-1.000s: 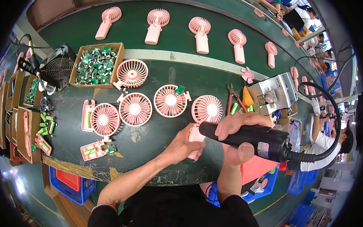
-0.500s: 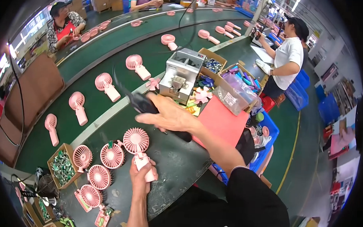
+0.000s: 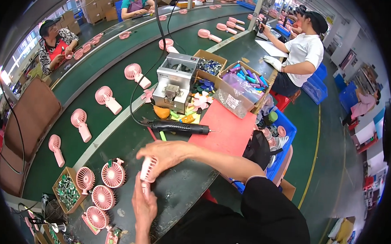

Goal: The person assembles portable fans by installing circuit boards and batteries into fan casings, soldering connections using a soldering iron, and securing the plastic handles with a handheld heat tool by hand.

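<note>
Over the dark bench, my two hands are closed on a pink handheld fan (image 3: 148, 168), which is turned edge-on. My left hand (image 3: 144, 208) grips it from below, by the handle end. From above, my right hand (image 3: 168, 155) wraps round the fan's head, hiding part of it. Beyond my right hand lies a black electric screwdriver (image 3: 178, 127) with its thin bit pointing right and its cord looping upward. To the left of my hands, several pink fan heads (image 3: 113, 174) rest on the bench, some with small circuit boards or opened handles attached.
A silver machine (image 3: 175, 84) stands behind the screwdriver, beside a red sheet (image 3: 223, 127) and a box of coloured cylinders (image 3: 248, 78). A carton of green circuit boards (image 3: 67, 187) sits left. Pink fans lie along the green conveyor (image 3: 124, 55). A co-worker (image 3: 303, 52) stands at right.
The black electric screwdriver, earlier at my right hand, now lies on the bench. My right hand has come down onto the fan, which has turned from face-up to edge-on. The whole view has shifted slightly.
</note>
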Demonstrator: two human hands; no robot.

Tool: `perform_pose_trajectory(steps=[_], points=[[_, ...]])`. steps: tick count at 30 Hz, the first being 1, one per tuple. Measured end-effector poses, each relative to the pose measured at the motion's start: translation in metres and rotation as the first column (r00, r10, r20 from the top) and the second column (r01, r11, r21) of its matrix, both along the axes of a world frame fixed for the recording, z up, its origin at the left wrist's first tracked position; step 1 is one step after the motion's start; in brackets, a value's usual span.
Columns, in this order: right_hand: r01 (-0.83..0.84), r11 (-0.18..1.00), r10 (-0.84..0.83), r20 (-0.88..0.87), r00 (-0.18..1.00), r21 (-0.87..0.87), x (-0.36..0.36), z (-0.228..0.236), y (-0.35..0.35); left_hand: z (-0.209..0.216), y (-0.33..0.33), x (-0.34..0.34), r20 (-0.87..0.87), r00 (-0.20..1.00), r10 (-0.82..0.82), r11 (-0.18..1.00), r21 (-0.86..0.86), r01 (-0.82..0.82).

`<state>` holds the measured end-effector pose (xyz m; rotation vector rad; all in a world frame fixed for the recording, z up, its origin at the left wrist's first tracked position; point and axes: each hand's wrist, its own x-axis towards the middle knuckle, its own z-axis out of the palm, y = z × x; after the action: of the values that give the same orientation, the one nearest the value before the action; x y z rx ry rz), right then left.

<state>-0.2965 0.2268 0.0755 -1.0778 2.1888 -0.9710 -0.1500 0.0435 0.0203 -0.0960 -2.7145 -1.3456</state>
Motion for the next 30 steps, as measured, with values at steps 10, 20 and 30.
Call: perform_pose_trajectory(steps=[10, 20, 30], points=[[-0.254, 0.967, 0.211, -0.533, 0.82, -0.008, 0.046, -0.061, -0.008, 0.009, -0.045, 0.031, 0.162, 0.985, -0.066, 0.985, -0.145, 0.09], [-0.36, 0.928, 0.205, -0.679, 0.705, -0.094, 0.053, -0.068, -0.018, 0.014, -0.06, 0.017, 0.118, 0.982, -0.144, 0.919, -0.353, 0.177], [-0.388, 0.881, 0.473, -0.518, 0.712, 0.271, 0.043, -0.03, -0.031, 0.006, -0.058, 0.015, 0.101, 0.95, -0.294, 0.737, -0.609, 0.293]])
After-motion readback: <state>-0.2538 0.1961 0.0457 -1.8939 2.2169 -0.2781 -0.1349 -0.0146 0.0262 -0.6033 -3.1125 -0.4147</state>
